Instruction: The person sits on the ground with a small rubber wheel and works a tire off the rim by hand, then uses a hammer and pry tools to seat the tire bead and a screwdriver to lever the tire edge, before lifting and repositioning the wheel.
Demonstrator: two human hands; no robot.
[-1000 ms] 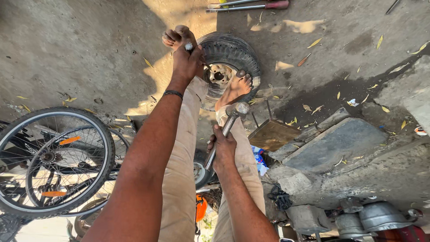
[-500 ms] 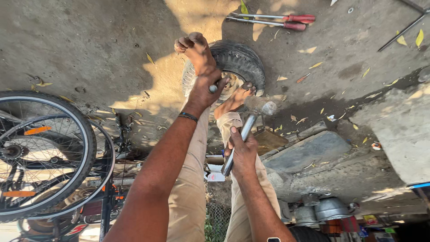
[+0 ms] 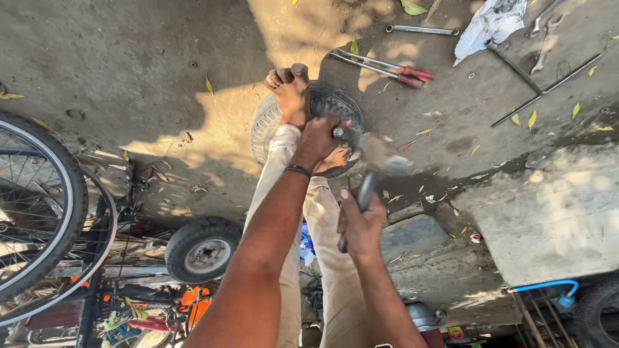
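Note:
A small black tyre on its rim (image 3: 265,125) lies flat on the dirt, with both of my bare feet on it: one foot (image 3: 290,90) on the far side and the other (image 3: 334,158) on the near side. My left hand (image 3: 317,140) is closed on a short metal punch (image 3: 337,133) held against the wheel. My right hand (image 3: 361,225) grips the handle of a hammer. The blurred hammer head (image 3: 382,154) is just right of the punch.
A bicycle wheel (image 3: 45,193) stands at the left, and a small wheel (image 3: 203,248) lies below it. On the ground beyond are red-handled tools (image 3: 387,64), a spanner (image 3: 422,29), metal rods (image 3: 548,90) and a white rag (image 3: 493,22). A concrete slab (image 3: 554,212) sits at the right.
The hammer head has swung and is now blurred close beside the punch. My left hand stays on the wheel. The view has shifted, so more tools show at the top.

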